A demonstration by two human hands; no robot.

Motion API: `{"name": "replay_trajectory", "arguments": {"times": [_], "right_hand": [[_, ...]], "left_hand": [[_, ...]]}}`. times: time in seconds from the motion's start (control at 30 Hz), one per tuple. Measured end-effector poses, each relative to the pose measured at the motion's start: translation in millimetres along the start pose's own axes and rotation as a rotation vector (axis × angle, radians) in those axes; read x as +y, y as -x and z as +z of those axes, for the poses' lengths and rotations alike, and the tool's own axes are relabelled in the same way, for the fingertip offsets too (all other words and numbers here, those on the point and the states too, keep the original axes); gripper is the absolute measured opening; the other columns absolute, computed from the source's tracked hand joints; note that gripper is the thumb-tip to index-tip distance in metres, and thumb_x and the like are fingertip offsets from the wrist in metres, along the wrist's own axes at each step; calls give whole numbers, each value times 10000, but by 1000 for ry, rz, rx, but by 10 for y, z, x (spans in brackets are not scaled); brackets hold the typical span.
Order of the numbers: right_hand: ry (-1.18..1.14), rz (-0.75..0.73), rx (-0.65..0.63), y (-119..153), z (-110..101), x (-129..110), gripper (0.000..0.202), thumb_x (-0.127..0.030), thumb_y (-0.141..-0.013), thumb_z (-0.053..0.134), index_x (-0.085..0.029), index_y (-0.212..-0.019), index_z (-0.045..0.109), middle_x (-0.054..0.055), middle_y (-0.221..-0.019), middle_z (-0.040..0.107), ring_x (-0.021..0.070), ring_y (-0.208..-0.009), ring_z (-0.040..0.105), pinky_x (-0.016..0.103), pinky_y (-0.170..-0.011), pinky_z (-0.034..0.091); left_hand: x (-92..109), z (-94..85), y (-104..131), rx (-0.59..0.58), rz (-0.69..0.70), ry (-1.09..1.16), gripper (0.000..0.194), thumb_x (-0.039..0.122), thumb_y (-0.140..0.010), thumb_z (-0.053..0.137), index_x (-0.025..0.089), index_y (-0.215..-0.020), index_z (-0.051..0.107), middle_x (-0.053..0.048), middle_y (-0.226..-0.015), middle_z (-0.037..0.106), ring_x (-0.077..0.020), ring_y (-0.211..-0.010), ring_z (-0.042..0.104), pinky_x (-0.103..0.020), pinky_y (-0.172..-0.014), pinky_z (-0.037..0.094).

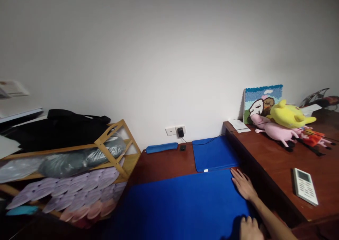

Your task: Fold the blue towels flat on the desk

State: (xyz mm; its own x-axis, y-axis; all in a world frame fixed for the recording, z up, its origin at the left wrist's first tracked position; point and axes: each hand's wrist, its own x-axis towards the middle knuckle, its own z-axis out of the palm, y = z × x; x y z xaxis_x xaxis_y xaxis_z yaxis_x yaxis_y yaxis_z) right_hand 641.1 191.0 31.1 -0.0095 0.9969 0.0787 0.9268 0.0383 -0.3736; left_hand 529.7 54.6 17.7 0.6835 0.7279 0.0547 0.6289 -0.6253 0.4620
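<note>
A large blue cloth [180, 204] lies spread over a low reddish-brown wooden surface. My right hand [244, 186] rests flat near its far right corner, fingers stretched out. Closer to me, at the bottom edge of the view, my left hand [251, 229] shows only in part. Its fingers are curled in over the cloth, and whatever they may hold is hidden. Behind the large cloth lies a smaller blue cloth [215, 153] with a white tag on its front edge.
At right, a higher wooden top [280, 173] carries a white remote control [305, 186], plush toys [275, 130] and a dog picture [261, 100]. A rolled blue cloth [161, 148] lies by the wall under a plugged-in adapter [180, 132]. Left stands a loaded wooden rack [112, 155].
</note>
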Motion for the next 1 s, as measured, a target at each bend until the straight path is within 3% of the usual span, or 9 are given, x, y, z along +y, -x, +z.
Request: {"name": "replay_trajectory", "arguments": {"times": [0.13,0.27,0.4,0.5,0.6,0.7,0.8,0.87,1.0], "right_hand": [[-116,28,25,-3,-16,16,643,-557,-986,274,-327,-1523,541,-18,-1625,469,227,-1555,343,514,-1282,255],[-429,144,135,-17,-120,-73,605,-616,-860,430,-317,-1285,740,17,-1478,642,271,-1474,481,516,-1271,296],[-564,254,243,-96,-283,-349,657,-678,-796,450,-220,-1099,811,128,-1291,756,335,-1276,663,493,-1143,475],[-610,287,268,-228,-406,-700,606,-669,-751,516,-206,-988,827,164,-1129,806,371,-1125,733,499,-1011,560],[-675,240,278,-407,-511,-1189,544,-585,-744,544,-198,-1011,818,149,-1134,807,349,-1123,732,474,-994,565],[-749,105,230,-586,-574,-1819,493,-481,-787,521,-196,-1076,801,106,-1114,815,281,-1074,744,411,-942,586],[-792,-55,125,-734,-567,-2570,422,-408,-829,502,-189,-1032,800,85,-1001,827,239,-928,761,375,-853,607],[-793,-157,68,-816,-514,-3114,368,-367,-845,505,-194,-985,799,80,-1009,824,228,-923,757,371,-873,602],[-747,-330,-4,-947,-287,-4220,311,-248,-846,532,-235,-1011,795,54,-1118,802,215,-1053,725,376,-1001,552]], "left_hand": [[137,-237,174,22,-122,-59,352,81,-868,532,254,-1026,795,-123,-878,768,-284,-927,691,-469,-878,542],[206,-496,415,19,-232,-24,292,116,-848,571,252,-991,786,-128,-885,778,-297,-939,703,-485,-925,533],[96,-886,719,-4,-341,26,248,255,-847,656,231,-1058,782,-144,-1014,805,-327,-1046,718,-516,-1062,488],[-34,-1230,997,88,-385,46,234,292,-881,623,260,-1060,769,-99,-1040,813,-292,-1043,727,-476,-1091,466],[-177,-1596,1328,243,-464,40,172,269,-890,605,290,-968,757,-58,-967,811,-266,-993,731,-435,-1055,472],[-387,-2016,1762,389,-538,11,123,254,-882,610,296,-870,725,-52,-857,784,-261,-914,724,-383,-915,506],[-697,-2450,2330,522,-579,-33,177,246,-916,557,307,-797,673,-35,-769,745,-236,-821,709,-336,-785,497],[-937,-2688,2753,615,-605,-61,216,256,-940,533,307,-758,637,-15,-721,716,-210,-752,695,-305,-741,483],[-1445,-2955,3542,771,-716,-91,249,322,-973,509,303,-744,603,16,-692,692,-180,-699,689,-264,-711,467]]}}
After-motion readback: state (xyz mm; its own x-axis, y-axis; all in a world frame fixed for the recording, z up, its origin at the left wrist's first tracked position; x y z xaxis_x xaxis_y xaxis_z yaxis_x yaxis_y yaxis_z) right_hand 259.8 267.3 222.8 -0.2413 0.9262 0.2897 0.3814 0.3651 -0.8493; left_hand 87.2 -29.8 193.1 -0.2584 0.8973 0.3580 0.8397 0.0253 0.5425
